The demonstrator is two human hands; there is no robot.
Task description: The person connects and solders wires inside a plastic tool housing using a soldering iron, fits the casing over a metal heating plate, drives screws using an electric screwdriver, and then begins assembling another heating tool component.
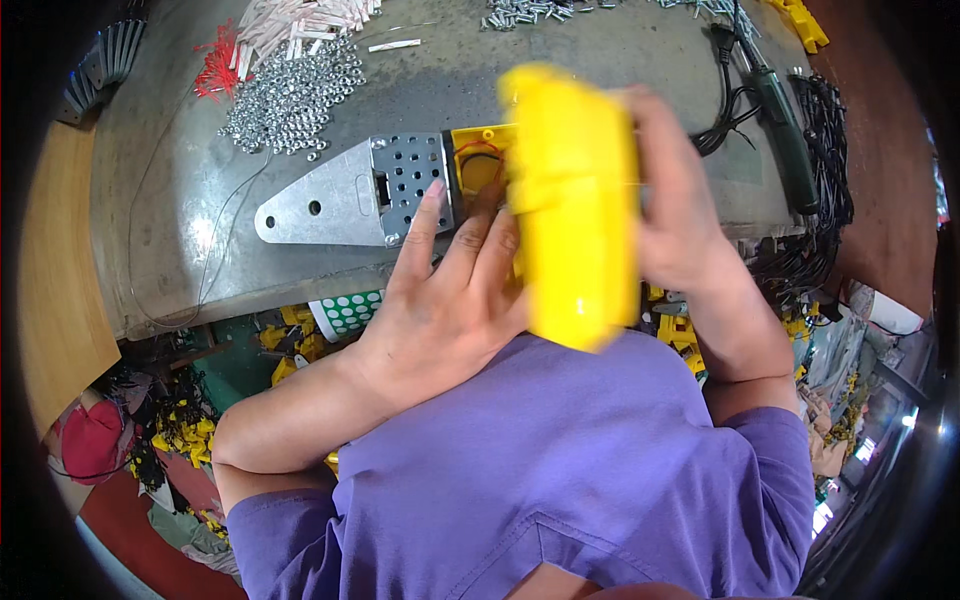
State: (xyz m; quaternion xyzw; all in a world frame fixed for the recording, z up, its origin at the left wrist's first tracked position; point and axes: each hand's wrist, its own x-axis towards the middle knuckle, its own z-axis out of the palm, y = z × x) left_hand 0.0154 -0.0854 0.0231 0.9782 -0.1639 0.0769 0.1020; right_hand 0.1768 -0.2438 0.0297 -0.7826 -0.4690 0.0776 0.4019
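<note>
My right hand [675,195] grips a yellow plastic housing half [580,215], tilted up and blurred by motion. My left hand [450,280] rests with fingers stretched out over a tool body on the bench. Its index finger touches the perforated part of a tapered metal plate [335,195], while the other fingertips reach into a yellow housing shell [480,137] that meets the plate's wide end. Red and dark wires [478,150] show inside that shell. The raised housing half hides the shell's right side, and my left thumb is mostly hidden.
Past the plate lies a heap of silver nuts [290,95], beside white strips [295,30] and red wire pieces [215,65]. Screws [530,10] lie at the far edge. A dark-green handled tool with a cord [785,140] sits at right, near black cables [825,170].
</note>
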